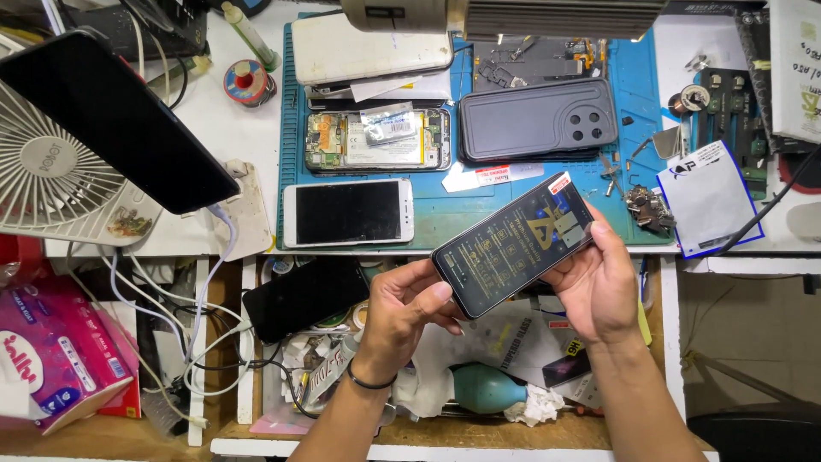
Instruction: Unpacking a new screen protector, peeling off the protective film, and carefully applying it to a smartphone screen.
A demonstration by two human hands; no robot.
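I see both hands holding a dark smartphone (513, 244) tilted over the front edge of the bench, above an open drawer (479, 423) full of odds and ends. A printed protective film with gold markings and a small red tab at its upper corner covers the phone's screen. My left hand (402, 312) pinches the phone's lower left end, thumb on top of the glass, fingers curled beneath; a black band circles that wrist. My right hand (599, 287) clamps the phone's right end, thumb along the upper edge and fingers wrapped behind. Both grips are closed on the phone.

Behind it lies a blue work mat (633, 111). On the mat sit a white phone (348, 212) face up with a dark screen, an opened phone (376, 139) showing its battery and boards, a grey phone case (537, 120) with camera cut-outs, and a white slab-shaped device (372, 47) at the back. A small white fan (51, 167) stands at the far left, partly behind a black phone (115, 120) raised on a stand. A pink tissue pack (56, 355) sits low left, with white cables (184, 316) tangled beside it. In the drawer I make out another black phone (304, 295) and a teal rubber blower (487, 387).
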